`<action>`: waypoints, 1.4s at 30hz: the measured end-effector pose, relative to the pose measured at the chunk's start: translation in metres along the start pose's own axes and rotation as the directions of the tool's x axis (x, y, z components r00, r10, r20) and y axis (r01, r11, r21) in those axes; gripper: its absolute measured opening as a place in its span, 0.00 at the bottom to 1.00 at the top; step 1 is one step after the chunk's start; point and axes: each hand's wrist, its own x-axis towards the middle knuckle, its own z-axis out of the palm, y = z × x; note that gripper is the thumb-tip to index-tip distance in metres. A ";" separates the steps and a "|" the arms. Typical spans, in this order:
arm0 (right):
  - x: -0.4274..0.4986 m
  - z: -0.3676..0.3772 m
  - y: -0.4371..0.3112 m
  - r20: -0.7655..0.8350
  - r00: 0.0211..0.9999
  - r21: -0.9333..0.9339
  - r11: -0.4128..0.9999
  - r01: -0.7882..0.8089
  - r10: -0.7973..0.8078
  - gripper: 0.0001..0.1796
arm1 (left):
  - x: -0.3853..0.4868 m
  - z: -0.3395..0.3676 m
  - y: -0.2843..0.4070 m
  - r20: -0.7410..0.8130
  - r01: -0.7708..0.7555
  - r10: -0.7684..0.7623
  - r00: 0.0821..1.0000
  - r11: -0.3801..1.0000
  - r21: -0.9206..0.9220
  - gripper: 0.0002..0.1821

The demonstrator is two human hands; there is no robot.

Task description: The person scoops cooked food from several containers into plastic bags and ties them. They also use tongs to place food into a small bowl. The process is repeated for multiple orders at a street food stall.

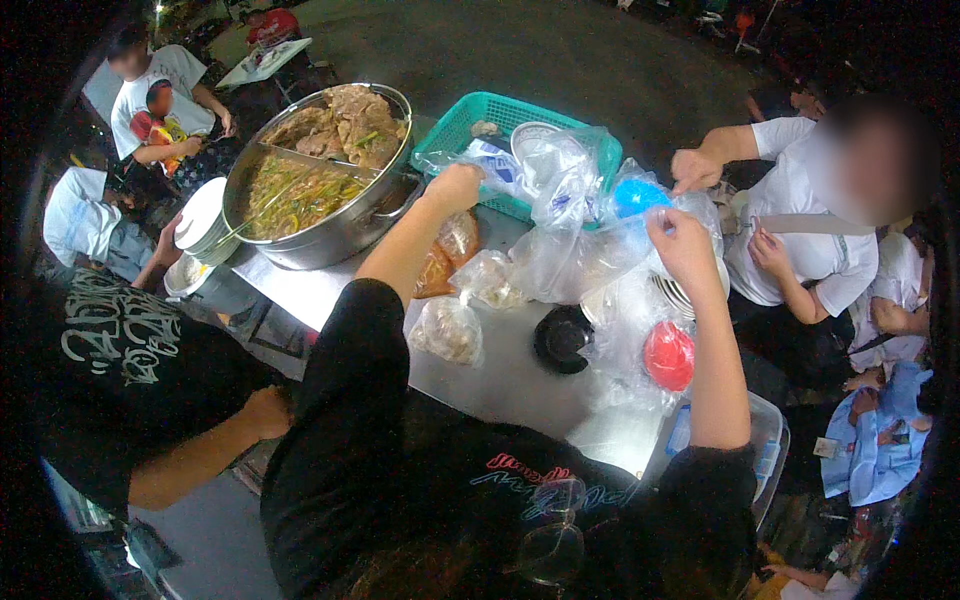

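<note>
My left hand is over the near left edge of a teal plastic basket, its fingers curled beside thin clear plastic. Whether it grips that plastic is hidden. With raised fingers my right hand pinches the edge of a clear plastic bag, which spreads left over the metal table. Tied bags of pale food and a bag of orange-brown liquid sit between my arms. A bowl and a crumpled plastic bag with blue print are in the basket.
A divided steel pot of meat and greens stands left, a ladle handle across it. Stacked plates are beside it. A black bowl, a red item and a blue item lie right. A person stands opposite, right.
</note>
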 end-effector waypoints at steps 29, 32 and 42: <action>-0.116 0.036 -0.074 0.689 0.539 0.534 0.842 0.074 -0.484 0.26 | -0.157 -0.208 0.168 -0.304 0.005 -0.155 0.940 0.897 -0.443 0.05; -0.128 0.025 -0.051 0.482 0.689 0.790 0.608 -0.075 -0.541 0.20 | -0.147 -0.190 0.138 -0.084 0.160 -0.305 0.949 0.693 -0.703 0.05; -0.197 0.038 -0.057 0.587 0.803 0.808 0.144 -0.572 -0.105 0.25 | -0.230 -0.066 0.223 -0.131 -0.005 -0.087 0.988 0.816 -0.578 0.21</action>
